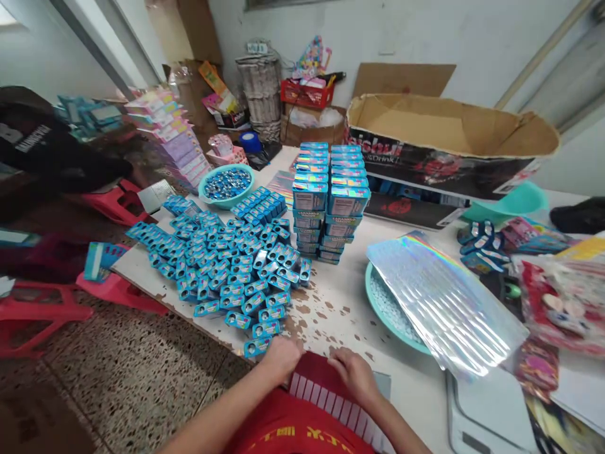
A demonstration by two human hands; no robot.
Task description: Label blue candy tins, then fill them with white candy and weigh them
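Both of my hands rest at the near edge of the table [340, 296]. My left hand [280, 358] is curled, its fingers hidden at the table edge, just below the nearest small blue boxes [222, 265], which lie in a wide heap. My right hand [355, 373] is also curled, knuckles up, beside a red card with white stripes [317, 386] that lies between the hands. Whether either hand grips it is hidden. Stacked blue boxes [328, 195] stand in two tall piles behind the heap.
A holographic foil sheet [444, 302] covers a teal plate of white pellets [385, 309]. A teal bowl of small parts [227, 184] sits far left. A big open cardboard carton [449, 135] stands at the back. Toy packets [562, 296] crowd the right. Red stools [42, 312] stand on the floor.
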